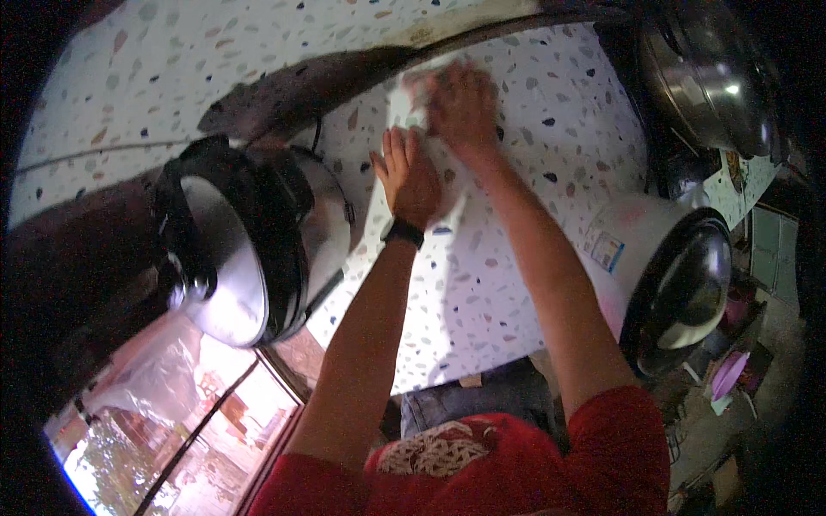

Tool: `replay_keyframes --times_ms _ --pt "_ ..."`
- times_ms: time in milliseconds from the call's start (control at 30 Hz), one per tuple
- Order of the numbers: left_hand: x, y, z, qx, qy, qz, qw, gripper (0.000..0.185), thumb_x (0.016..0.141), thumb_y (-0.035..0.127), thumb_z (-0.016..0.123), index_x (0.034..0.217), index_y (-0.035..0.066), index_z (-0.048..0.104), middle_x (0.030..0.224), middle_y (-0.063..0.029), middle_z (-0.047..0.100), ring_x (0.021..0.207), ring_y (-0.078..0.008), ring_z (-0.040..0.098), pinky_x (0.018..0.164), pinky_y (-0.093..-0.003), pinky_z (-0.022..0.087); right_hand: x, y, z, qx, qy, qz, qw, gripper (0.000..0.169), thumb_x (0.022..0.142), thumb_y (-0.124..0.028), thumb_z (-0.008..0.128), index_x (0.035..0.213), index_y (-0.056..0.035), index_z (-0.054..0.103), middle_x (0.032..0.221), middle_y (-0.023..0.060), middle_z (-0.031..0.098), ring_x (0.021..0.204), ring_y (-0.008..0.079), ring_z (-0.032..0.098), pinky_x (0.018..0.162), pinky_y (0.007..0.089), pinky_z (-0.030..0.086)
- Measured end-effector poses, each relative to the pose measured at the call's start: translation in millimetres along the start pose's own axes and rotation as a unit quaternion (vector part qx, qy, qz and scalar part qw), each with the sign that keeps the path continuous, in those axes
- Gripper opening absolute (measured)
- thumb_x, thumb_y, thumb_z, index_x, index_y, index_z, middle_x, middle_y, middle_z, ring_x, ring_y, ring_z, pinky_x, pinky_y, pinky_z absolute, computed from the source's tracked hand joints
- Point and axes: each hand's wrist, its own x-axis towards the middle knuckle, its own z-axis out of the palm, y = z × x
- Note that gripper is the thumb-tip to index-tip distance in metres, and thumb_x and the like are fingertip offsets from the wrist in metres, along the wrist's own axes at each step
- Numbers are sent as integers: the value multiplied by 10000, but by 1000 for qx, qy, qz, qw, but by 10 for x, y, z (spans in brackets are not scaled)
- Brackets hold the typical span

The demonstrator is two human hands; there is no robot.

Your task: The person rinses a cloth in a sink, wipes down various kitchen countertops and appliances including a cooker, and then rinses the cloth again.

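Observation:
My left hand (pixel 410 179), with a dark band on its wrist, rests flat on the speckled terrazzo-look countertop (pixel 484 284), thumb spread from the fingers and nothing held. Farther from me and to the right, my right hand (pixel 463 106) is over the same surface, blurred by motion. A pale pinkish patch, possibly a cloth, shows at its left side; blur hides whether it is gripped. Left of my hands stands a rice cooker-like appliance (pixel 226 258) with a shiny lid. To the right is a white container (pixel 610 242) with a black, glossy lid (pixel 684 290).
A shiny metal pot (pixel 706 84) stands at the far right. A dark cable (pixel 103 153) runs along the back left. At lower left is a bright window (pixel 219 413) with a clear plastic bag (pixel 155 374) before it. A pink item (pixel 730 375) lies low at right.

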Motion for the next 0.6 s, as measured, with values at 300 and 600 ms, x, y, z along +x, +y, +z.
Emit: replay_keyframes --times_ms 300,600 --pt "-1600 232 -614 -4 -186 38 982 708 815 284 584 1378 0 261 1459 -189 198 1361 -317 169 1103 -477 145 -1465 -9 -753 -10 -79 73 994 611 856 -395 510 1362 -90 355 1421 229 259 1314 415 219 1075 532 142" --pt "-3457 248 -1269 -50 -151 -251 955 652 777 94 530 1367 -7 271 1429 -251 213 1340 -397 177 1096 -474 165 -1034 -966 -578 81 -87 -60 991 587 858 -351 540 1373 -182 314 1376 265 298 1294 429 251 1062 534 166"
